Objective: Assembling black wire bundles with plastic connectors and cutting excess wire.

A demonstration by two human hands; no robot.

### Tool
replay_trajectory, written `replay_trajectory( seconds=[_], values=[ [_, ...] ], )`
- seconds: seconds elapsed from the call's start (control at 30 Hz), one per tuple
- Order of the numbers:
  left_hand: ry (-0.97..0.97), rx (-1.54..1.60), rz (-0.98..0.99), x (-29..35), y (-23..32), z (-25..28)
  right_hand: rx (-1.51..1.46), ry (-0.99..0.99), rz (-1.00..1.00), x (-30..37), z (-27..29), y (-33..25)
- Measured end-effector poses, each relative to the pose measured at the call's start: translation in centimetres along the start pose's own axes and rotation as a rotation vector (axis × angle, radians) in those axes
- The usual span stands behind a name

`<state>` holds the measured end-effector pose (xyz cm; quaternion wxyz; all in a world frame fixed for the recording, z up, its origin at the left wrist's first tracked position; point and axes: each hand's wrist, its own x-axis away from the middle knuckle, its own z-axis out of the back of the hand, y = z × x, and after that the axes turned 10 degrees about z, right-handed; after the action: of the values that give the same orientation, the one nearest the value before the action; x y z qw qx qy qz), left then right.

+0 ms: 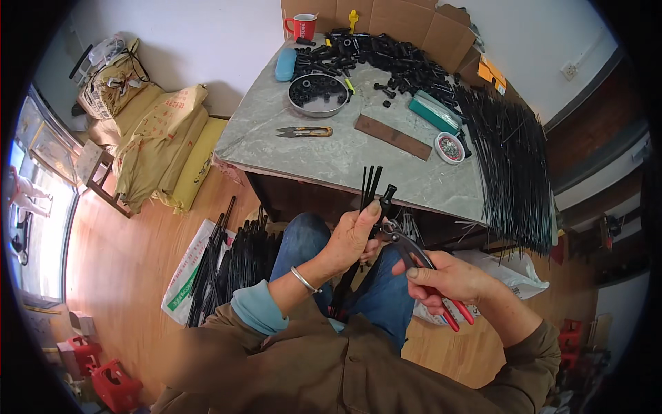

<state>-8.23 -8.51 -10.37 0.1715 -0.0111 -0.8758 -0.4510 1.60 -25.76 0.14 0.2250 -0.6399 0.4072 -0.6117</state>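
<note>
My left hand point(352, 238) is closed round several thin black rods point(372, 181) that stick up past the thumb. A black fitting with a flared end point(389, 194) rises just right of them, beside the same hand. My right hand point(452, 277) grips a pair of pliers point(414, 250) with dark upper arms and red grip ends. The head of the pliers meets the work at my left fingertips, below the fitting. Exactly what the jaws touch is hidden. Both hands are above my lap, in front of the table's near edge.
On the grey table point(310, 155) are thread snips point(305, 131), a flat brown bar point(393, 136), a round metal tray point(318, 110), a small bowl point(449, 148) and a heap of black parts point(386, 55). Long black rods point(510, 165) overhang its right side. More rods point(252, 255) stand by my left knee.
</note>
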Motion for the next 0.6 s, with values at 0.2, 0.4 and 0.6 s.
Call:
replay_trajectory(
  seconds=[0.2, 0.4, 0.6],
  values=[
    [-0.005, -0.036, -0.01, 0.0, -0.1, -0.2, -0.054, 0.04, -0.072, 0.5, -0.9, -0.2],
    [0.003, -0.118, -0.078, 0.3, -0.5, -1.0, -0.067, 0.029, -0.131, 0.7, -0.7, -0.1],
    [0.224, -0.147, -0.249, -0.8, -1.2, -1.2, 1.048, 0.284, 0.221, -1.5, 0.3, 1.5]
  ],
)
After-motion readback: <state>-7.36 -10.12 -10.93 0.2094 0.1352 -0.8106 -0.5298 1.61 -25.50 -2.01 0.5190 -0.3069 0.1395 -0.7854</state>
